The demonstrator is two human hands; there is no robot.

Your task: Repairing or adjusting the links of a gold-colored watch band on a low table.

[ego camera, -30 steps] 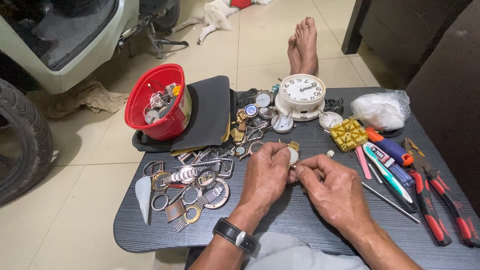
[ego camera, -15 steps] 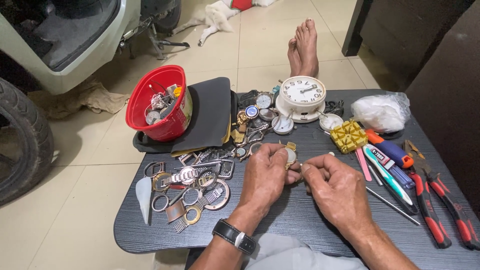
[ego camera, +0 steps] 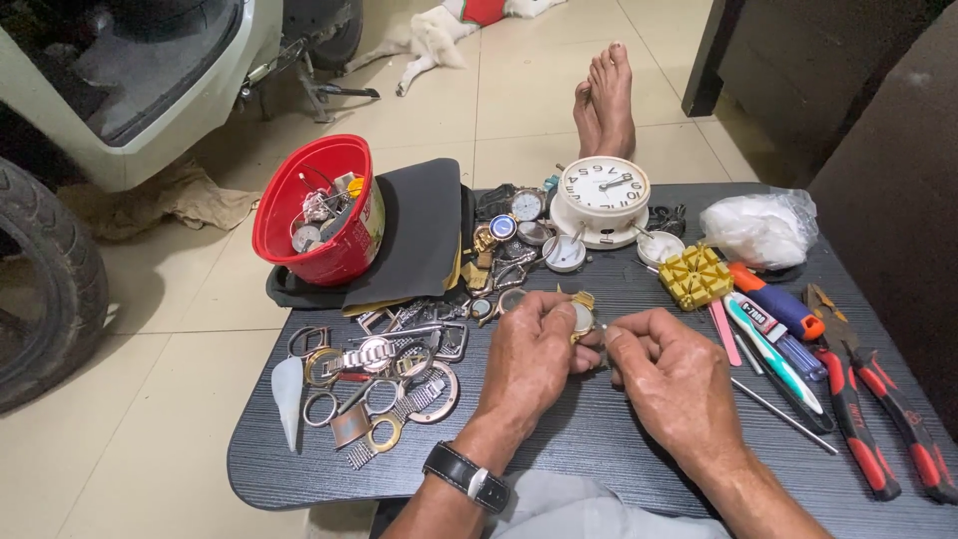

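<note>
Gold watch (ego camera: pixel 582 317) (small) in left-hand (ego camera: pixel 534 349) grip.

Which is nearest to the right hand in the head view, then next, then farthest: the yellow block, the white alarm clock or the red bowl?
Measured from the right hand:
1. Yellow block, just beyond the hand, slightly to its right.
2. White alarm clock, farther back, near the table's far edge.
3. Red bowl, far off at the back left corner, holding watch parts.

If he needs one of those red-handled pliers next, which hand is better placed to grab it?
Probably the right hand: the red-handled pliers lie on its side of the table, while the left hand holds the gold watch.
</note>
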